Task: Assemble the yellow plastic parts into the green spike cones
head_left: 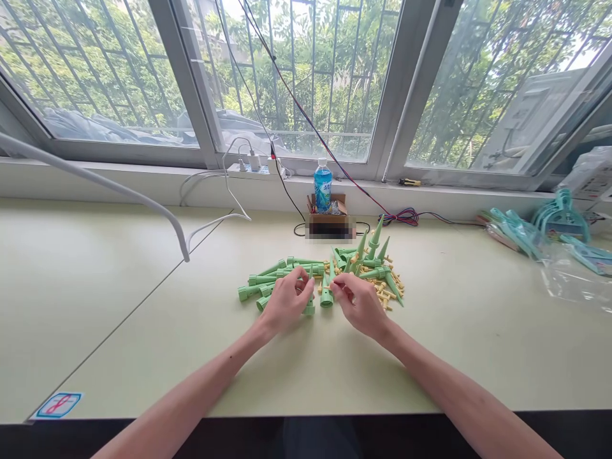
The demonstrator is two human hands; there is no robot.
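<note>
My left hand point(288, 296) is closed around a green plastic watering spike point(310, 308), its tapered tip up and its wide collar down. My right hand point(359, 302) pinches a small yellow plastic valve point(327, 287) between thumb and fingertips, partly hidden by the fingers. Between the hands another green spike point(326, 298) lies with its open end facing me. To the left, several green spikes point(261, 279) lie in a loose heap, partly behind my left hand. On the right, more green spikes point(375, 241) sit among a pile of small yellow valves point(384, 294).
Behind the heaps, a blue bottle point(322, 186) stands in a small cardboard box point(340, 217). Coiled cable point(404, 217) lies near the wall. Turquoise hangers point(559, 217) and plastic wrapping point(568, 280) are at right. A white cable point(143, 197) arches across the left; a power strip point(248, 169) sits on the sill.
</note>
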